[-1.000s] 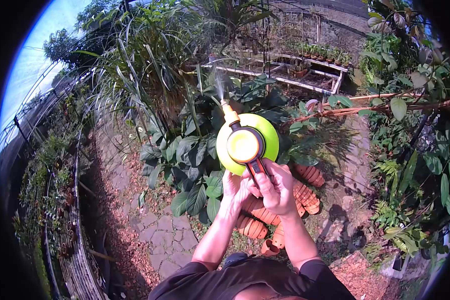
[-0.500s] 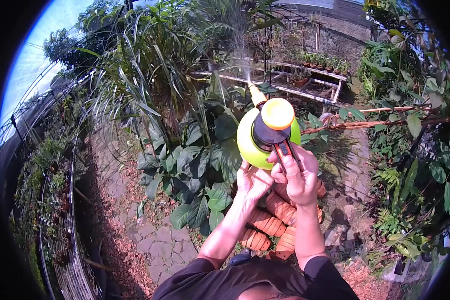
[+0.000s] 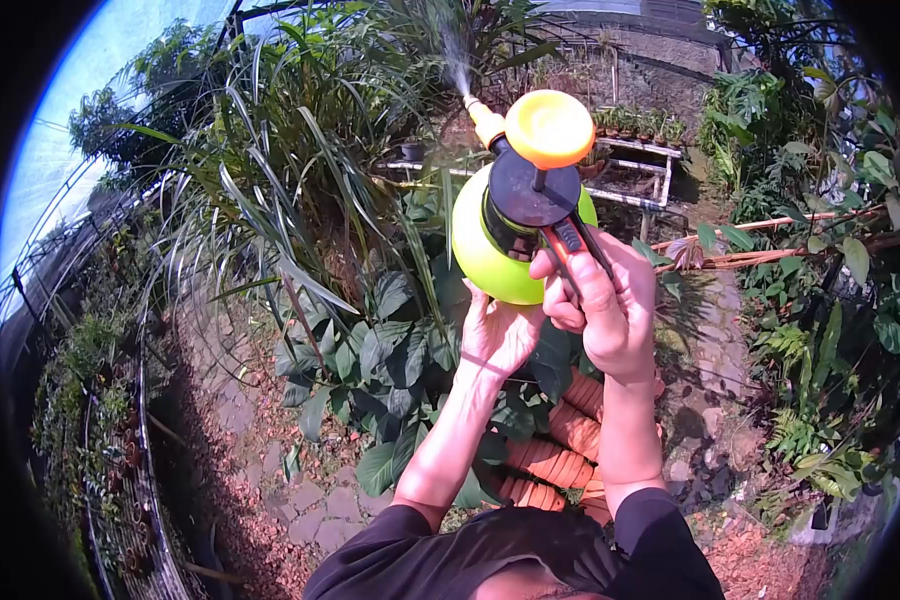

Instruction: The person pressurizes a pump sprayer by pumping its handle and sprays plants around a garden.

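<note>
A lime-green pump sprayer point(image 3: 485, 255) with a black top and a round orange pump knob point(image 3: 550, 128) is held up in front of me. My right hand point(image 3: 610, 305) is wrapped round its black and orange handle, the thumb on top. Under the green tank, my left hand point(image 3: 498, 335) cups and steadies it, its fingers partly hidden by the tank. White mist leaves the yellow nozzle point(image 3: 484, 120) toward the long-leaved plant point(image 3: 320, 170) ahead. A short dark shaft shows below the knob.
Stacked terracotta pots point(image 3: 555, 460) lie on the ground below my arms. Broad-leaved plants point(image 3: 390, 345) grow just ahead. A white-framed rack point(image 3: 630, 170) with small potted plants stands behind. Brown stems point(image 3: 770, 250) reach in from the right. A slatted bench point(image 3: 150, 500) runs along the left.
Both hands have lifted the sprayer higher and farther forward, with the nozzle shifting left. The knob stands farther off the black top, showing its shaft. Mist comes out in both frames.
</note>
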`<control>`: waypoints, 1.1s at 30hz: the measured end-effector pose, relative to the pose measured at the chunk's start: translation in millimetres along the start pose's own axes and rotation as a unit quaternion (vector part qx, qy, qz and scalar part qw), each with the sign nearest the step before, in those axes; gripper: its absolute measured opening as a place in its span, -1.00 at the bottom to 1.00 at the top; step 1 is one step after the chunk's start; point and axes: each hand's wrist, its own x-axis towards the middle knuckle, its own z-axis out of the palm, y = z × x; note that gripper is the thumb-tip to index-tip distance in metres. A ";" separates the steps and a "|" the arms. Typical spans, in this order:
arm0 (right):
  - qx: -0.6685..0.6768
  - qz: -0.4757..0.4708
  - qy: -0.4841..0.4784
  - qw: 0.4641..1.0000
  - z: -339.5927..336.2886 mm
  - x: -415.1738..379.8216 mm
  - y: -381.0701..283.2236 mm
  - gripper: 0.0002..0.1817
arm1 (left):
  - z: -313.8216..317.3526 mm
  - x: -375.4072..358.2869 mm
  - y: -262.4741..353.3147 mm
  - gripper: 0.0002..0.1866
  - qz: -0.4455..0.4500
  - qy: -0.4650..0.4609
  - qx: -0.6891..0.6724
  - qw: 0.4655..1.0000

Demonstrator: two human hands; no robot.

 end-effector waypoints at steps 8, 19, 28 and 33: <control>0.032 0.099 -0.004 0.995 -13.4 -12.6 23.0 -0.68 | -61.3 -41.1 -3.1 -0.09 -0.082 0.044 0.015 0.996; 0.038 0.127 0.078 0.988 -90.4 -52.3 33.5 -0.66 | -95.1 -40.3 -67.0 -0.08 -0.157 0.161 0.054 0.973; 0.067 0.014 0.128 0.989 -139.7 -43.9 -18.1 -0.64 | -41.1 30.9 -94.7 -0.13 -0.129 0.084 0.130 0.980; 0.092 -0.014 0.139 0.986 -155.8 -21.1 -32.9 -0.62 | -17.9 65.6 -98.8 -0.10 -0.099 0.069 0.175 0.977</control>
